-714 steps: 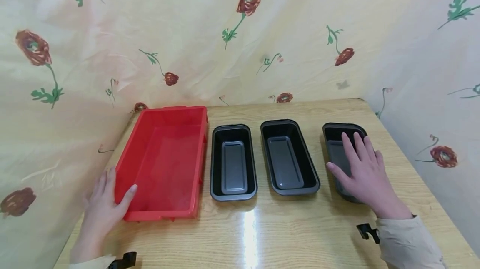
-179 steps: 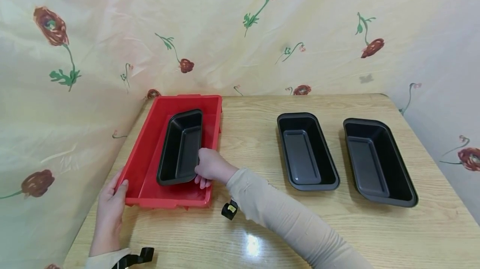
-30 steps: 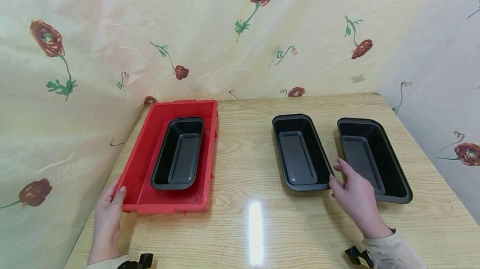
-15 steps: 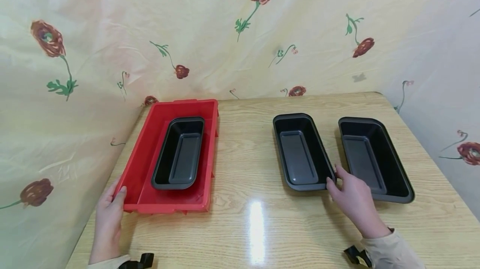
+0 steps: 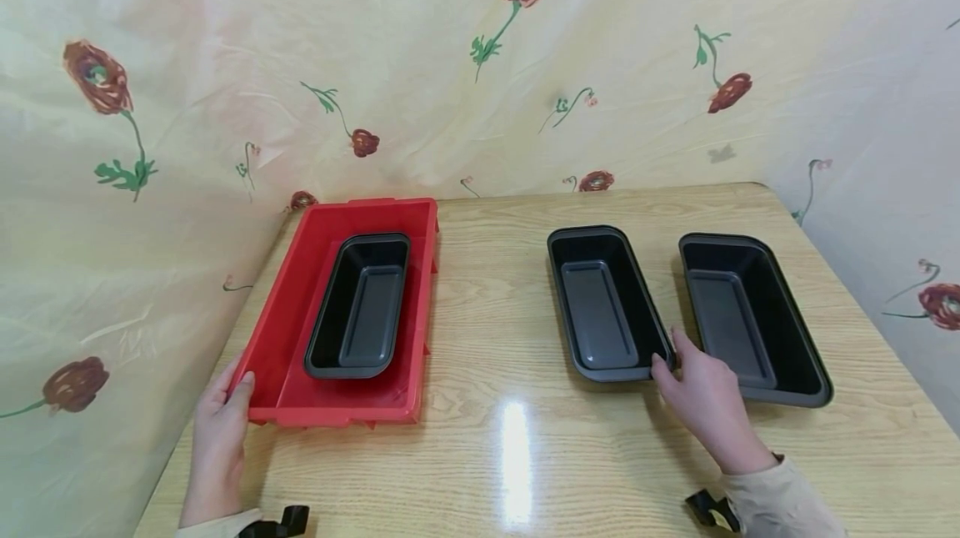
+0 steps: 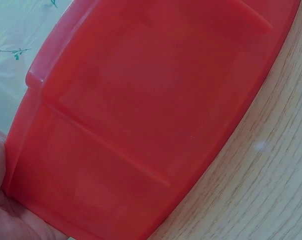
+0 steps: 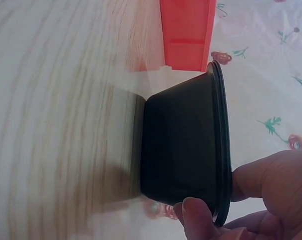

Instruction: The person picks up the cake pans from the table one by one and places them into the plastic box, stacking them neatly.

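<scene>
My left hand [image 5: 217, 429] grips the red tray [image 5: 262, 338] at its near left corner, thumb over the rim. Inside the tray sits a dark loaf pan [image 5: 371, 313]. My right hand [image 5: 708, 400] holds the near right corner of a second loaf pan [image 5: 598, 313] between thumb and fingers. In the right wrist view that loaf pan [image 7: 178, 142] shows its end wall, fingertips at the rim. The left wrist view has the tray's red side wall [image 6: 141, 100] close up, with part of the left hand [image 6: 16, 220] at its edge.
A third loaf pan [image 5: 731, 321] stands just right of my right hand, partly overlapped by it. All stand on a wood-grain table [image 5: 480, 455]. A flowered cloth [image 5: 420, 46] hangs behind and along both sides. A black wrist mount [image 5: 712, 509] sits at my right cuff.
The pan once nearest the tray now lies in it. Since then my right hand has left it for the middle pan; over the last second its fingers close onto that corner. Left hand still.
</scene>
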Tool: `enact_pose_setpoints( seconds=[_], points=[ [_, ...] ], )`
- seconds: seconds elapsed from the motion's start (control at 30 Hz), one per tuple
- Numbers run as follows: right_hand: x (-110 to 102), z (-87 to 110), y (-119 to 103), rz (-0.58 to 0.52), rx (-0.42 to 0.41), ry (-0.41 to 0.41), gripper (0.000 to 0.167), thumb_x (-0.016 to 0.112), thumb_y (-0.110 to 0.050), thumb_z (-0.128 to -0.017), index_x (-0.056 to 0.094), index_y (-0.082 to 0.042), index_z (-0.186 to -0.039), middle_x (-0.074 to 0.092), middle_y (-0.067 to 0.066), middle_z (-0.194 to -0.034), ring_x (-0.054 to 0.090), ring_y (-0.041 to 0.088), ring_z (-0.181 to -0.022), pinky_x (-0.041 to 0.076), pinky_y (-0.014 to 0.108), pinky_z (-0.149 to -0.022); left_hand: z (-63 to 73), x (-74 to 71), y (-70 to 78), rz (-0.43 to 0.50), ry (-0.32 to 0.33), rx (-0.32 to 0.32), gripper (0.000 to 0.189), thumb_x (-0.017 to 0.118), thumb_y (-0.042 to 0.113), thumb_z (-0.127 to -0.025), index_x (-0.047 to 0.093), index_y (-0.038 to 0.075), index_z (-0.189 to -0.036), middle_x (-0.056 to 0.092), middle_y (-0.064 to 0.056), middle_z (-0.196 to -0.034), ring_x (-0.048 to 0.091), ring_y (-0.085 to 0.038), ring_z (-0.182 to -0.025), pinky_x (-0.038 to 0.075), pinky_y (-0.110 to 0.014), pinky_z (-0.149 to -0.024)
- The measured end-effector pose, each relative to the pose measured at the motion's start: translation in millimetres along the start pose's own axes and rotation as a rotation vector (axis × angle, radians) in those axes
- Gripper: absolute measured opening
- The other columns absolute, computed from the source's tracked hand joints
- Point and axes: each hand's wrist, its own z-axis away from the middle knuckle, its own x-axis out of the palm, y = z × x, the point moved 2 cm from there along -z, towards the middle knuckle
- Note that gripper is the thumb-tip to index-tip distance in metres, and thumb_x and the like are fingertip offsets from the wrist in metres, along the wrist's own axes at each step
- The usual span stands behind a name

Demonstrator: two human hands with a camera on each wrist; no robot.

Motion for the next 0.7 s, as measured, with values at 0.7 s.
enact_pose_setpoints(
  seconds=[0.7],
  points=[
    [-1.7,-5.4,-0.5,-0.155,0.076,-0.107,0.05,0.047,-0.007,-0.108,0.035,0.021,-0.148,0.06,0.001,-0.064,0.058,0.018,-0.056,0.045,0.038,-0.062,-0.5,0.0,-0.9,0.016,0.0,-0.008,0.054,0.045,0.025,-0.112,0.034,0.014,-0.163,0.037,-0.013,-0.158,0.045,-0.018,-0.127,0.043,-0.011,-0.087]
  ],
)
